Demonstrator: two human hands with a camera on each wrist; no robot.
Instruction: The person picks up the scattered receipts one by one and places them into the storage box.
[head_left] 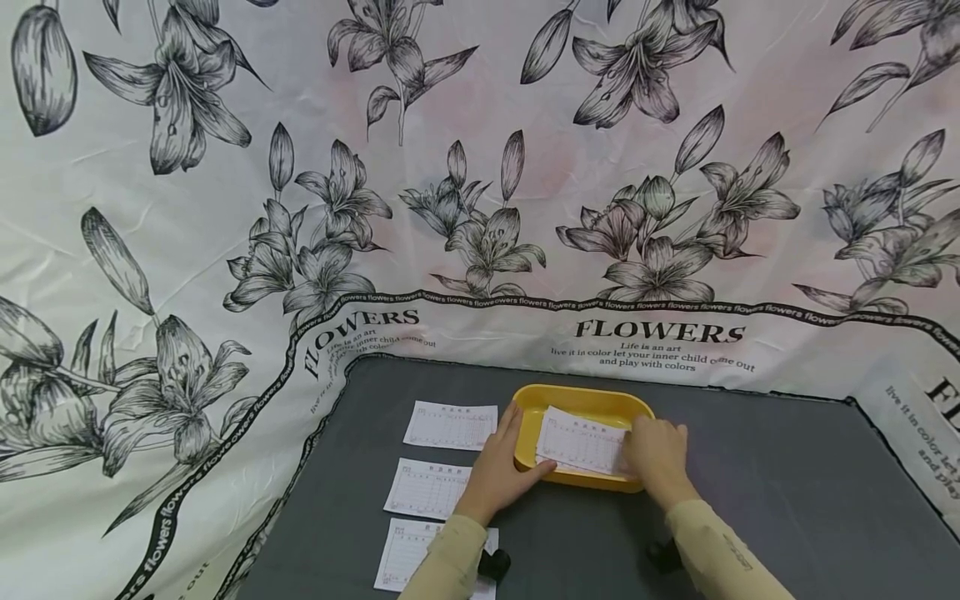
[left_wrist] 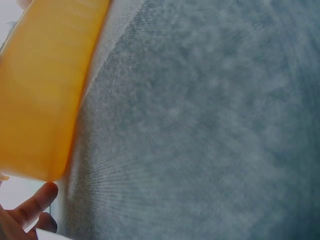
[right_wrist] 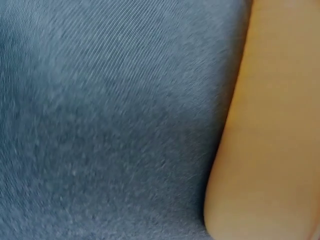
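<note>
In the head view a yellow plastic tray point(head_left: 585, 481) stands on the dark table, with a small stack of printed paper slips point(head_left: 579, 437) lying tilted inside it. My left hand point(head_left: 498, 467) rests at the tray's left end, fingers extended along the end wall and thumb reaching to the near rim. Its fingertips point(left_wrist: 42, 197) meet the tray's end in the left wrist view. Reaching in over the right end, my right hand point(head_left: 658, 454) has curled fingers that hold the right edge of the slips. Those fingertips are hidden. The right wrist view shows only the tray's outer wall point(right_wrist: 270, 130) and tabletop.
Left of the tray, three printed slips lie in a column: a far one point(head_left: 450, 426), a middle one point(head_left: 423, 487) and a near one point(head_left: 401, 554), the latter two partly covered by my left arm. A flower-printed cloth point(head_left: 510, 333) rises behind the grey tabletop point(head_left: 787, 492).
</note>
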